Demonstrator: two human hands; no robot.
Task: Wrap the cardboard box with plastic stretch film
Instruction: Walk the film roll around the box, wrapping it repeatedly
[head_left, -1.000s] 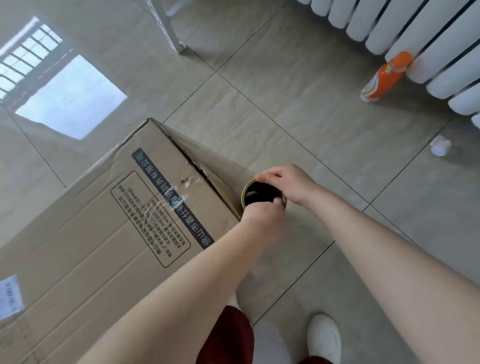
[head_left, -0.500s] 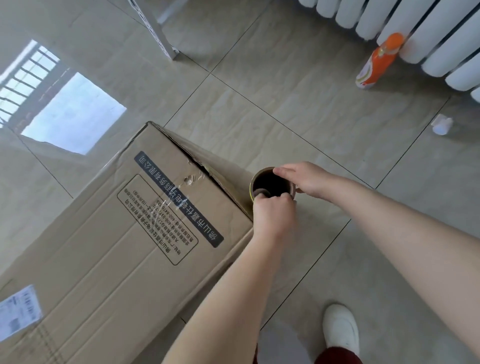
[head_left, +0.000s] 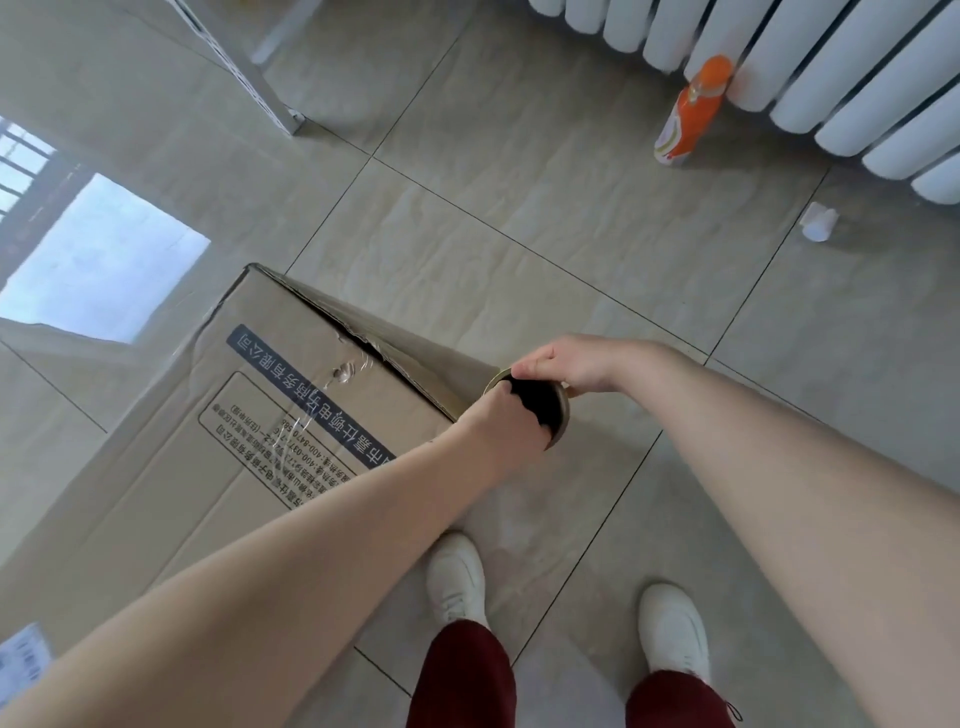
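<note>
A large brown cardboard box (head_left: 171, 467) with a dark printed label lies on the tiled floor at the left. Clear stretch film lies over its top and right side, glinting near the label. A roll of stretch film (head_left: 540, 402) stands upright at the box's near right corner; I see down its dark hollow core. My left hand (head_left: 501, 423) grips the roll's rim from the near side, fingers curled into the core. My right hand (head_left: 569, 361) pinches the rim from the far side.
A white radiator (head_left: 831, 67) runs along the top right, with an orange spray bottle (head_left: 693, 111) leaning against it and a small white cap (head_left: 818, 221) on the floor nearby. A white metal leg (head_left: 244, 62) stands at the top left. My white shoes (head_left: 457, 582) are below the roll.
The roll and both hands have shifted slightly around the box's corner. The view has tilted down, so both of my feet now show.
</note>
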